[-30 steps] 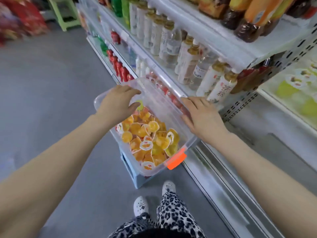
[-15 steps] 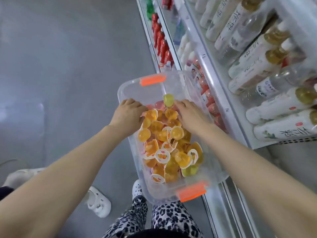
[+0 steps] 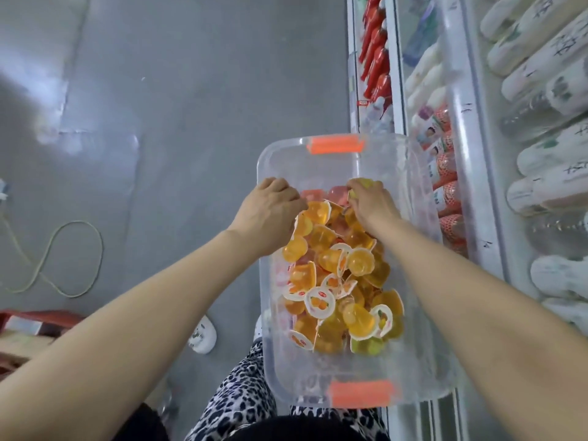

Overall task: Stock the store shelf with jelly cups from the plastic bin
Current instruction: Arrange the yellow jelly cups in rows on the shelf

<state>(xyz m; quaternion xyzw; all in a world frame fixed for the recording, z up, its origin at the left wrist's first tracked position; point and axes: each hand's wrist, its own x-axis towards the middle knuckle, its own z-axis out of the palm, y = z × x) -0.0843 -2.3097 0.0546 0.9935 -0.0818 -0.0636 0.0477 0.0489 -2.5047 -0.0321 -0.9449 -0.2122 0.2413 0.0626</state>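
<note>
The clear plastic bin [image 3: 270,345] with orange latches sits below me beside the shelf, holding several orange and yellow jelly cups [image 3: 337,275]. Both hands are inside it at the far end of the pile. My left hand [image 3: 270,211] has its fingers curled down into the cups, and its fingertips are hidden. My right hand [image 3: 374,205] pinches a yellow-green jelly cup [image 3: 362,183] at the top of the pile. The far part of the bin's floor is bare.
The store shelf [image 3: 461,128] runs along the right with white bottles [image 3: 541,58], red bottles [image 3: 375,58] and net-wrapped orange items [image 3: 447,189]. Grey floor lies to the left, with a looped cable [image 3: 63,259], a red box [image 3: 38,316] and my white shoe [image 3: 202,337].
The view has tipped down over the bin. Both hands have moved from the bin's sides into the far end of the pile, and the right hand has closed on a yellow-green cup.
</note>
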